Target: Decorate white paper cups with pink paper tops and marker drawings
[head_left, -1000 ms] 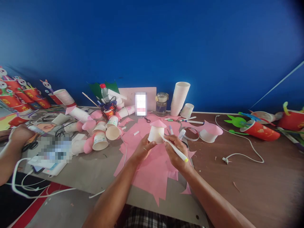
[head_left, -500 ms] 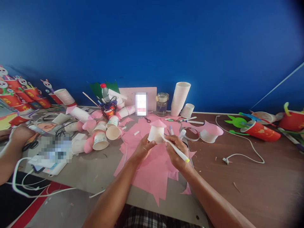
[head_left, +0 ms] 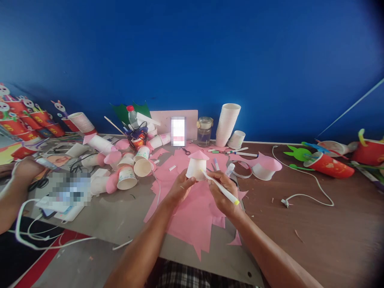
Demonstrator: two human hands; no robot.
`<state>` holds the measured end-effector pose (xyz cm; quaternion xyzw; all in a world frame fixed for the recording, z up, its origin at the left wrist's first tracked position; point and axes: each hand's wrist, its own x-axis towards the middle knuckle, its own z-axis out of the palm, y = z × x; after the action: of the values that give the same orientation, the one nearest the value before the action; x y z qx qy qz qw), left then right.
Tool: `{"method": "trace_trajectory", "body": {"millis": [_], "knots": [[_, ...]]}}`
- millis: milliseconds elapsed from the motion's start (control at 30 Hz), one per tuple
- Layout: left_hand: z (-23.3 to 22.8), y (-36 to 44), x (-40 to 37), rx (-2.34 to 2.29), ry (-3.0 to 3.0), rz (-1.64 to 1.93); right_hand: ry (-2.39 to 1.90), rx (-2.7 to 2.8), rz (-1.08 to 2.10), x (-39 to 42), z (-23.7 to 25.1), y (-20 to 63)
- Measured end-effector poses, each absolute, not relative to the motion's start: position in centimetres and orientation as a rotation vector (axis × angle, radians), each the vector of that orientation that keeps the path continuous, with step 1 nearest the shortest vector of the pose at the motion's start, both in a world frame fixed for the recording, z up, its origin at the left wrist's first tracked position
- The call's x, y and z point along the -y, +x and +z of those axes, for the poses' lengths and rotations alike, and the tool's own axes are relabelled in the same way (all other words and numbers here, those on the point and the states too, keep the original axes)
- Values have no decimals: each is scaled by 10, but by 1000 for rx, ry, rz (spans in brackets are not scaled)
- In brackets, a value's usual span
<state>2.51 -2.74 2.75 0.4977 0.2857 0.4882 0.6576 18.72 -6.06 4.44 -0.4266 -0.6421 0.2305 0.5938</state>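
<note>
My left hand (head_left: 183, 187) is closed around the lower part of a white paper cup (head_left: 195, 168), which is held upside down. A pink paper cone (head_left: 198, 155) sits on top of the cup like a roof. Between the fingers of my right hand (head_left: 223, 188) is a white marker (head_left: 222, 189) with a yellow end, its tip at the cup's side. A small yellow mark shows near that tip. Under both hands lie pink paper sheets (head_left: 189, 224) with jagged edges. Just right of my right hand are a roll of tape (head_left: 242, 169) and another cup with a pink cone (head_left: 264, 170).
Along the blue wall stand a phone (head_left: 179, 132), a glass jar (head_left: 205, 132) and a tall stack of paper cups (head_left: 228, 125). Several cups lie at left near a co-worker's hand (head_left: 28, 172). A white cable (head_left: 318, 196) and red cup crafts (head_left: 333, 165) lie at right.
The cup in my left hand has shifted very slightly left and up. My right hand keeps the marker tip at the cup's side.
</note>
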Motion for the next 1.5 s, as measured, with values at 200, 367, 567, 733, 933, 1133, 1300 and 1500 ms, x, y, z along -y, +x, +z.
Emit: {"method": "trace_trajectory", "body": {"millis": [200, 367, 567, 733, 933, 1133, 1300, 1500], "knots": [[25, 25, 27, -657, 1112, 1100, -944, 1515, 520, 62, 47, 186], [25, 26, 28, -635, 1116, 1106, -960, 1478, 519, 64, 50, 186], [23, 26, 26, -649, 1109, 1085, -988, 1474, 530, 63, 51, 185], [22, 26, 26, -654, 1131, 1082, -1000, 1469, 527, 61, 49, 184], [23, 26, 26, -688, 1175, 1080, -1009, 1470, 536, 60, 48, 184], [26, 26, 27, -658, 1138, 1088, -972, 1538, 527, 61, 50, 184], [27, 26, 28, -661, 1129, 1099, -968, 1541, 511, 62, 50, 185], [28, 27, 28, -653, 1148, 1099, -944, 1564, 505, 61, 47, 184]]}}
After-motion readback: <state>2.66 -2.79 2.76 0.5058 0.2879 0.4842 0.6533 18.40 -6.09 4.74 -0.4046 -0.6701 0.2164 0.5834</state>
